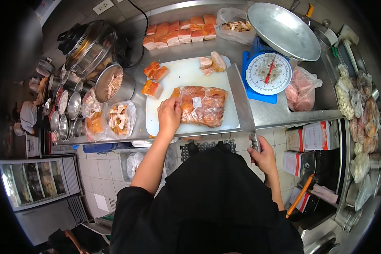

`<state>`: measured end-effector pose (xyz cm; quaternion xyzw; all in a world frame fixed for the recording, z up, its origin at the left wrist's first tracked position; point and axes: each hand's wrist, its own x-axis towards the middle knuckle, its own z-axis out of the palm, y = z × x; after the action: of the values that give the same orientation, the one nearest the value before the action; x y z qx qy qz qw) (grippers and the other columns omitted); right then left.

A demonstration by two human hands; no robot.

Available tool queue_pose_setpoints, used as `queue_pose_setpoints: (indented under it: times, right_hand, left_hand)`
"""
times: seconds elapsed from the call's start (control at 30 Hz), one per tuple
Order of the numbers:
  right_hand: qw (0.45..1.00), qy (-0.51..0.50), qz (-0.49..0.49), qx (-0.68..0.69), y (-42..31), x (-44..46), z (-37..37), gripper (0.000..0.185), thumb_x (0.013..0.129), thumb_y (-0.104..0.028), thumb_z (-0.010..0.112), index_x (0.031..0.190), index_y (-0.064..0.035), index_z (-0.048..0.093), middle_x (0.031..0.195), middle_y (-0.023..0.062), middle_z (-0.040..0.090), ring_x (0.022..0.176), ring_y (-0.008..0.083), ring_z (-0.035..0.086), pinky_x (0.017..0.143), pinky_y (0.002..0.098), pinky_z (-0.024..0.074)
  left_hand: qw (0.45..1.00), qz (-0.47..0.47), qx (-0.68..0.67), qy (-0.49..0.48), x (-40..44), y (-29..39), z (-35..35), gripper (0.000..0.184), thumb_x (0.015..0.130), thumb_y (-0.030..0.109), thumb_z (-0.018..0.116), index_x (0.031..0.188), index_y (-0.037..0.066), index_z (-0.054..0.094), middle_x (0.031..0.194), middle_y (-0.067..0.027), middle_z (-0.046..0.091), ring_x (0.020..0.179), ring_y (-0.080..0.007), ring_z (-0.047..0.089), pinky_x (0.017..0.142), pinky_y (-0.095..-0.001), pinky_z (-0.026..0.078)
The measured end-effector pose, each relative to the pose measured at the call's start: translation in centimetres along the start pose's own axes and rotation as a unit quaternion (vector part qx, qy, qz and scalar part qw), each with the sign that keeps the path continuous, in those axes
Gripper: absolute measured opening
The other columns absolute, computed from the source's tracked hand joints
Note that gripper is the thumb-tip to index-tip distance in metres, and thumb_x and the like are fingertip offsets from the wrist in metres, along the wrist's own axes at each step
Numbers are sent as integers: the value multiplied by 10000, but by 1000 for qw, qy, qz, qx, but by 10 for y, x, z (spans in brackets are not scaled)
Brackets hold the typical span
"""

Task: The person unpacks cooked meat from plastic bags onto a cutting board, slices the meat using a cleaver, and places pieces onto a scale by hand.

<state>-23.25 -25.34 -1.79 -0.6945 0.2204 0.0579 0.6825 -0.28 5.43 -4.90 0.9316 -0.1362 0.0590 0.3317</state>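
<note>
On the white cutting board [186, 76] lies a slab of roast pork [211, 106] in clear plastic wrap, a small white label on top. My left hand [169, 115] is at its left edge, fingers bent and closed on it; the fingertips are partly hidden. My right hand [263, 155] grips the handle of a large cleaver [240, 97], its broad blade pointing away from me along the board's right side. Cut roast pork chunks [152, 89] sit at the board's left. Paler pieces [212, 63] lie at its far right.
Behind the board stand rows of pork blocks [173, 36] and a bag of scraps [239, 26]. A blue scale [268, 74] with a metal pan is right, beside bagged meat [302, 89]. Left are a steel pot [114, 84], a bag of pieces [119, 120] and a glass-bowled appliance [91, 48].
</note>
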Motion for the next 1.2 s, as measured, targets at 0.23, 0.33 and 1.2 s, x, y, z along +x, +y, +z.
queue_pose_setpoints:
  times: [0.23,0.33,1.2]
  right_hand:
    - [977,40,-36,-206,-13,3,-7,323,881,-163,742,1163,-38,648,803,101,680,715,208,655,693,342,519]
    - [970,27,-58,-232,-16,10,-1,331,885,-235,728,1154,-57,654,803,165,679,751,335,682,708,400,525]
    - [884,27,-198,-423,-144,96,16,361,896,-350,756,1103,-65,680,811,185,718,768,380,704,701,453,528]
  left_hand:
    - [993,-6,112,22,25,4,8,143,915,135,674,1027,48,673,993,-156,701,977,-351,643,834,-477,495]
    - [985,58,162,16,30,-1,14,135,932,151,649,999,34,658,922,-170,699,921,-359,667,811,-486,520]
    - [857,-277,-433,-36,45,64,27,150,1053,221,552,986,87,537,712,-24,583,511,-137,508,429,-297,403]
